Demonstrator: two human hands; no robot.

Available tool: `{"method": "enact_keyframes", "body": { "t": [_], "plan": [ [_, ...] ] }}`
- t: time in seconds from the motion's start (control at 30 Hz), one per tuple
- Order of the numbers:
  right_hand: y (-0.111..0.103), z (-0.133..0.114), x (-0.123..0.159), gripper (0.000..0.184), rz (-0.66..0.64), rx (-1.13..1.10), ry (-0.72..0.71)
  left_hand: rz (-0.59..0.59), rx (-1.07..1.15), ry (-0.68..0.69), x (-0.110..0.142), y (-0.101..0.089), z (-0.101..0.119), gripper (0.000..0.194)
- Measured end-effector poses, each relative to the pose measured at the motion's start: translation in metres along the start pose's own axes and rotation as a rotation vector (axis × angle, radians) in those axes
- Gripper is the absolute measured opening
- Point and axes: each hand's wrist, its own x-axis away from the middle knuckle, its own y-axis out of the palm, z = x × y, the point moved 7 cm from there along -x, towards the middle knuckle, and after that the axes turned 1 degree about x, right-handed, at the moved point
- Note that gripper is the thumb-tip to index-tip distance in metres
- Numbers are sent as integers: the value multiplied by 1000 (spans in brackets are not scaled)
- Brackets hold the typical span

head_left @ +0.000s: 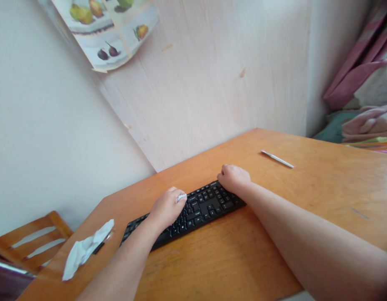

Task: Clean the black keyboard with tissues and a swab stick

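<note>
A black keyboard lies aslant on the wooden table. Over its middle keys, my left hand is closed on a small wad of white tissue, which shows between thumb and fingers. My right hand has its fingers curled round the far right corner of the keyboard, over the top edge by the number pad. The wrists and hands cover part of the left keys and the right end.
A crumpled white tissue lies at the table's left, beside a small dark stick-like object. A slim white pen-like stick rests at the far right of the wooden table. A wooden chair stands left; a wall is behind.
</note>
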Motion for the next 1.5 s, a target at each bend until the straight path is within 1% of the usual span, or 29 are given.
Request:
{"method": "enact_keyframes", "body": {
  "t": [0.13, 0.4, 0.73, 1.07, 1.2, 1.3, 1.37, 1.43, 1.5],
  "plan": [
    [0, 0, 0, 31, 11, -6, -1, -68, -88, 68, 6, -1, 12, 27],
    [-1, 1, 1, 29, 1, -20, 17, -53, -226, 89, 14, 0, 26, 24],
    [0, 0, 1, 29, -15, -25, 11, -83, -221, 187, 45, -2, 42, 27],
    [0, 1, 1, 29, -31, -25, 16, -136, -259, 226, 70, -6, 57, 27],
    [0, 1, 1, 31, -33, -26, 15, -167, -198, 236, 82, -11, 65, 28],
    [0, 0, 1, 31, -28, -21, 6, -267, -53, 238, 89, -18, 74, 28],
    [0, 0, 1, 30, -21, -18, 1, -317, 55, 209, 88, -25, 78, 28],
    [0, 0, 1, 30, -17, -20, 2, -289, 113, 155, 80, -34, 75, 26],
    [-1, 0, 1, 30, -18, -26, 6, -202, 123, 111, 66, -43, 66, 26]
  ]
}}
